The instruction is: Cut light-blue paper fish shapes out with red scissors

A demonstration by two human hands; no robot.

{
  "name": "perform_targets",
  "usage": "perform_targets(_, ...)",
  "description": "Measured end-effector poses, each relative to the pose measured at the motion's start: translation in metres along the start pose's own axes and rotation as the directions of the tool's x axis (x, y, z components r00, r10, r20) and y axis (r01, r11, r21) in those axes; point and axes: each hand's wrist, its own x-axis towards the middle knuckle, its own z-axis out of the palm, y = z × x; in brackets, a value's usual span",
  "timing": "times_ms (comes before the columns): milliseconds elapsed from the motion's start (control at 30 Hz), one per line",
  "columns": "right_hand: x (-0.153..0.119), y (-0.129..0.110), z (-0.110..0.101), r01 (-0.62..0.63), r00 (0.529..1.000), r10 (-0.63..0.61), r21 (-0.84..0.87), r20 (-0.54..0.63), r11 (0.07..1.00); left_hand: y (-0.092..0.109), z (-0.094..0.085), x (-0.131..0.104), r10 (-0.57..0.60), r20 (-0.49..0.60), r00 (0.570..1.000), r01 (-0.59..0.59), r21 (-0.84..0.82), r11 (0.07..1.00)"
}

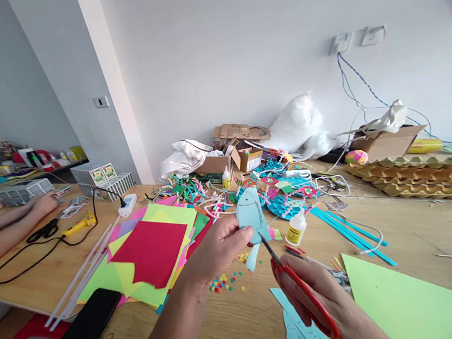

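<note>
Fish (248,205), drawn in dark line on light blue paper, is held upright above the table (232,334), near the middle of the view. Its lower part is pinched between thumb and fingers of the left hand (230,241). Red-handled scissors (306,292) are gripped in the right hand (315,283), fingers closed about the handles; the blades are pointed up at the lower edge of the fish. Whether paper is caught between them cannot be told.

Below the fish a narrow blue scrap (253,258) is seen; whether it is joined cannot be made out. Under the right hand, more blue paper (300,324) is laid flat, marked with drawn lines. Coloured dots (225,283) are scattered between the forearms. A glue bottle (295,230) is stood just beyond the scissors, with blue strips (346,234) laid out to its right.

To the left, coloured sheets are piled, a red sheet (153,250) uppermost. A green sheet (408,298) is spread at near right. Egg trays (421,181) are stacked farther back. At far left, small cards are handled by a co-worker's hand (45,205); black scissors (43,231) and a yellow glue gun (79,225) are placed nearby.
</note>
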Motion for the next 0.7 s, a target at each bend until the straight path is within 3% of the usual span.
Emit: perform_targets(700,0.0002,0.0007,-0.0019,0.026,0.999,-0.025,-0.045,0.019,0.999,-0.0048,-0.0004,0.0017,-0.016,0.062,0.998,0.020,-0.063,0.998)
